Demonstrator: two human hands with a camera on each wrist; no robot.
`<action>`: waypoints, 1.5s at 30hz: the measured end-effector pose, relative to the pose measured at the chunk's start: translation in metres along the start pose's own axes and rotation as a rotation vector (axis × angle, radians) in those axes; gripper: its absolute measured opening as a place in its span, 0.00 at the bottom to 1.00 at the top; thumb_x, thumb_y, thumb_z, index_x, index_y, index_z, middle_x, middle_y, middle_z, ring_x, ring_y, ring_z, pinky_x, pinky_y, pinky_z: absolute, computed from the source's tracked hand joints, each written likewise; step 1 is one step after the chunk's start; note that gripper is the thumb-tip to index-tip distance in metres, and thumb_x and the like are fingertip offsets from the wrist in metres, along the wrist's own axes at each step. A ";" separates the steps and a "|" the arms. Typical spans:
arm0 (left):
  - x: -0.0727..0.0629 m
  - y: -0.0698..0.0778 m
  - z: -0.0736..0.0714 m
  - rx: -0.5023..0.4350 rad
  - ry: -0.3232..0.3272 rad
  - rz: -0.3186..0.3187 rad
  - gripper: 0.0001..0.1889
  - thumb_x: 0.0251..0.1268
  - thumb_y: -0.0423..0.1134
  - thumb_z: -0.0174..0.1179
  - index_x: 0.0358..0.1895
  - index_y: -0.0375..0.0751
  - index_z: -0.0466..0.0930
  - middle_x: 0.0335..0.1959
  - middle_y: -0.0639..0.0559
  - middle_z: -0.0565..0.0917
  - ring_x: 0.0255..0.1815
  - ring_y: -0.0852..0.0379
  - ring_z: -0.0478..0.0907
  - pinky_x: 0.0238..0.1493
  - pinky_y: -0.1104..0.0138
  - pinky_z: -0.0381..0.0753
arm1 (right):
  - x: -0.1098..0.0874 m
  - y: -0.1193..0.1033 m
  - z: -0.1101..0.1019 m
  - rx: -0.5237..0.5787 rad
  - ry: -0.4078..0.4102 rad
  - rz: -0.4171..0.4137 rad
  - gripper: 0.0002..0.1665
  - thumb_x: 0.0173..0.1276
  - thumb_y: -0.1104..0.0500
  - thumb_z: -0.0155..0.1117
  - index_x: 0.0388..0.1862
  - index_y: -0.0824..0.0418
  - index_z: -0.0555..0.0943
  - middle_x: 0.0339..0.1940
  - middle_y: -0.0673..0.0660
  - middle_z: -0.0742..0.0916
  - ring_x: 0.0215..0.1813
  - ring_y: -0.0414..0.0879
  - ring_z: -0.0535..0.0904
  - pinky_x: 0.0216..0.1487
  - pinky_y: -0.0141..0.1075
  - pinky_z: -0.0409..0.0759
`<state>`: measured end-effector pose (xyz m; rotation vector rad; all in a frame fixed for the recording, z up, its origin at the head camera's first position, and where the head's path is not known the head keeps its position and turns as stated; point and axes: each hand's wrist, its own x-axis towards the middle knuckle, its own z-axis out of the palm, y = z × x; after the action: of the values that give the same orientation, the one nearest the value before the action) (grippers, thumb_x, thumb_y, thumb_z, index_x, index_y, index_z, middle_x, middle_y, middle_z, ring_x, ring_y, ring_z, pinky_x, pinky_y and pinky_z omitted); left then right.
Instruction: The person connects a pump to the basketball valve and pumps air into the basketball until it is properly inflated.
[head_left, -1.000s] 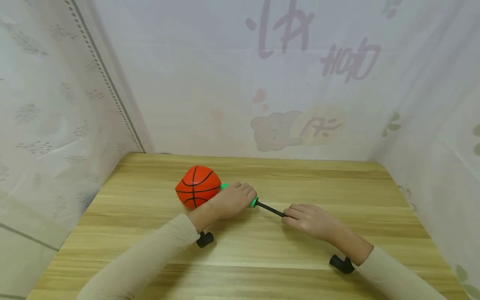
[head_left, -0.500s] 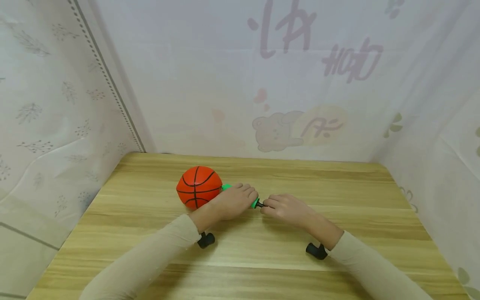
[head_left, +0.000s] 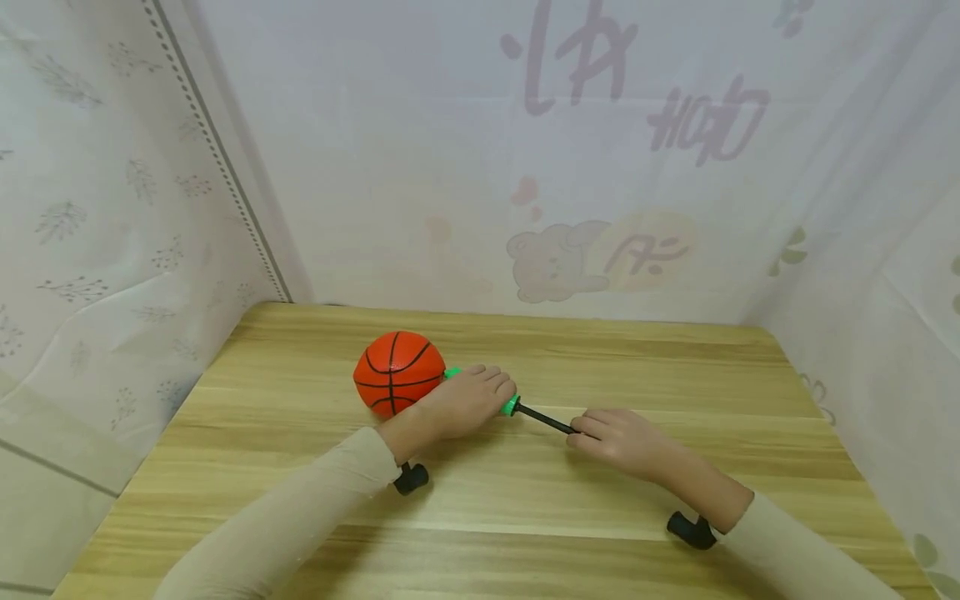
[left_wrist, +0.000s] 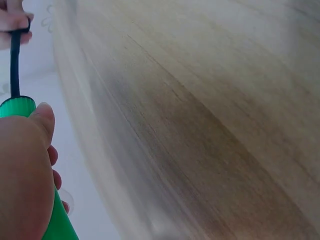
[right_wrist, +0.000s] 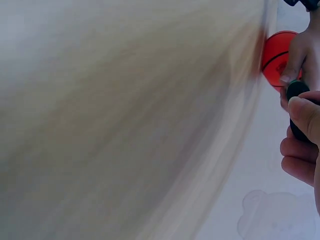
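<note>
An orange basketball (head_left: 397, 375) with black lines lies on the table at left, slightly pointed on its left side. Right beside it, my left hand (head_left: 457, 406) grips the green barrel (left_wrist: 59, 225) of a hand pump, whose green ends show on either side of the fingers. The pump's black rod (head_left: 543, 418) stands drawn out toward the right. My right hand (head_left: 626, 442) holds the black handle (right_wrist: 299, 132) at the rod's far end, with thumb and fingers around it in the right wrist view. The pump's tip at the ball is mostly hidden.
The wood-grain table (head_left: 600, 550) runs back to a pale printed cloth wall (head_left: 412, 167), with more cloth at both sides. Black wrist-camera mounts (head_left: 411, 478) hang under both wrists, close over the tabletop.
My right hand moved left, sliding the rod into the barrel, then came back right and drew it out again. The ball looks rounder than a second ago. My left hand stayed put.
</note>
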<state>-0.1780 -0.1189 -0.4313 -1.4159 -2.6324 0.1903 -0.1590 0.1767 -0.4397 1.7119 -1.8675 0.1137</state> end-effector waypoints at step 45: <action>0.000 -0.004 -0.002 -0.005 -0.012 -0.011 0.05 0.80 0.38 0.51 0.51 0.43 0.70 0.46 0.54 0.76 0.49 0.57 0.72 0.54 0.66 0.74 | -0.010 -0.003 -0.009 0.028 0.009 0.005 0.22 0.86 0.63 0.40 0.39 0.61 0.82 0.38 0.54 0.86 0.36 0.43 0.82 0.37 0.31 0.83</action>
<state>-0.1802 -0.1210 -0.4283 -1.4060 -2.6513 0.1909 -0.1533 0.1895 -0.4377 1.7231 -1.8714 0.1502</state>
